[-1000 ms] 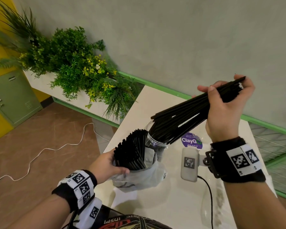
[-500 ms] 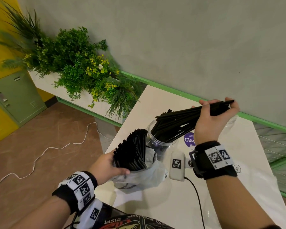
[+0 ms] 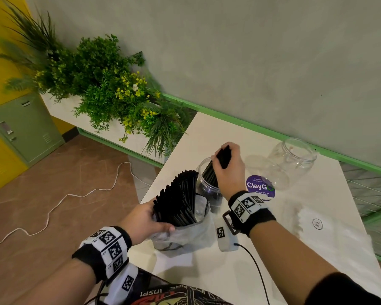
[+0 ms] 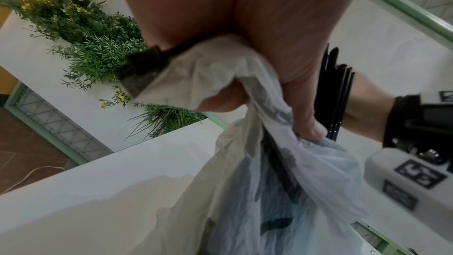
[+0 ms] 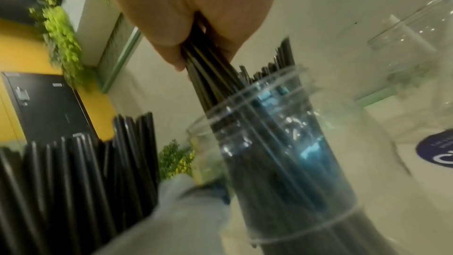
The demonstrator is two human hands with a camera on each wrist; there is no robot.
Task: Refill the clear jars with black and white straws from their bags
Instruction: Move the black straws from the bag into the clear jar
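My right hand (image 3: 228, 166) grips a bundle of black straws (image 3: 222, 158) by its top, and the lower ends stand inside a clear jar (image 3: 204, 186) on the white table (image 3: 240, 260). The right wrist view shows the black straws (image 5: 215, 77) running from my fingers (image 5: 171, 53) down into the clear jar (image 5: 282, 143). My left hand (image 3: 145, 221) holds the rim of a white plastic bag (image 3: 185, 236) full of upright black straws (image 3: 178, 201). In the left wrist view my fingers (image 4: 301, 108) pinch the bag (image 4: 257, 162). A second clear jar (image 3: 291, 159), empty, stands at the back right.
A purple round sticker (image 3: 260, 187) lies on the table beside the jars. A flat clear bag (image 3: 312, 225) lies at the right. A planter with green plants (image 3: 110, 93) lines the wall left of the table. A white cable (image 3: 53, 208) runs over the floor.
My right hand swung the straw bundle from a slanted hold above the jar down to nearly upright, pushing it into the jar. The left hand and bag stayed put.
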